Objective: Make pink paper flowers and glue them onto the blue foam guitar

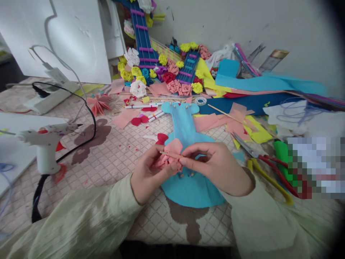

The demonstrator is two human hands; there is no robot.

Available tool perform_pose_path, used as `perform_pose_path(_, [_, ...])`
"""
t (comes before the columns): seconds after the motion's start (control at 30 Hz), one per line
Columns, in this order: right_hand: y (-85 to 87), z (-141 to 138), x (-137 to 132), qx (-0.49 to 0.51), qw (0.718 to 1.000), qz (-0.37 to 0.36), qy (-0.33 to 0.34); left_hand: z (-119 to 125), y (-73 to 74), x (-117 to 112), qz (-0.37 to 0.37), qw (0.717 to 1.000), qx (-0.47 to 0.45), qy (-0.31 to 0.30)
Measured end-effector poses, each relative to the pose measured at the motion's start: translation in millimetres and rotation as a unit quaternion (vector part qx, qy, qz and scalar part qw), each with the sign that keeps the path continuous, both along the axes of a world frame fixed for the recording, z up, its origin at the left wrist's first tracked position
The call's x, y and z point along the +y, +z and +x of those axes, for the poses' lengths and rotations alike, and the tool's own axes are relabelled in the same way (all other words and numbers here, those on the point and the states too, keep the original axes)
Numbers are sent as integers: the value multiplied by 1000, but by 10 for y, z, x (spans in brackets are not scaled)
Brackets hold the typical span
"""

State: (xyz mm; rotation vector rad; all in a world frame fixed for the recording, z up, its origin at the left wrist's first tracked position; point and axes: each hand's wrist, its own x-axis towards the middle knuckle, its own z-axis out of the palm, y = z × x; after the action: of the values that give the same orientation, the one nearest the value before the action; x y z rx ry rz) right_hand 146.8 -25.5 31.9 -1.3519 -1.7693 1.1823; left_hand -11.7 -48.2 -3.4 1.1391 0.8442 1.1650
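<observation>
My left hand (151,174) is closed round a crumpled pink crepe paper flower (164,161), its thumb pressed on the lower side. A loose pink petal (174,145) stands up at the flower's top edge. Across the flower lies a thin wooden stick (170,154), its right end pinched in the fingers of my right hand (219,167). Below both hands rests a blue guitar-shaped cutout (192,192) with a neck reaching away from me; the hands cover its middle. Red paper petals (162,138) lie just beyond my left fingers.
At left a white hot glue gun (44,147) stands with its black cable, near a power strip (44,99). Scissors (265,157) with red handles lie at right beside yellow handles (272,181). Paper flowers (174,87) and dark blue instrument necks (144,39) crowd the back.
</observation>
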Motion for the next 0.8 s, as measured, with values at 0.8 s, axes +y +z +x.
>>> perform_pose_path(0.8, [-76,-51,-10,79,996,-16,-27,-32,14,32,23,999,44,7])
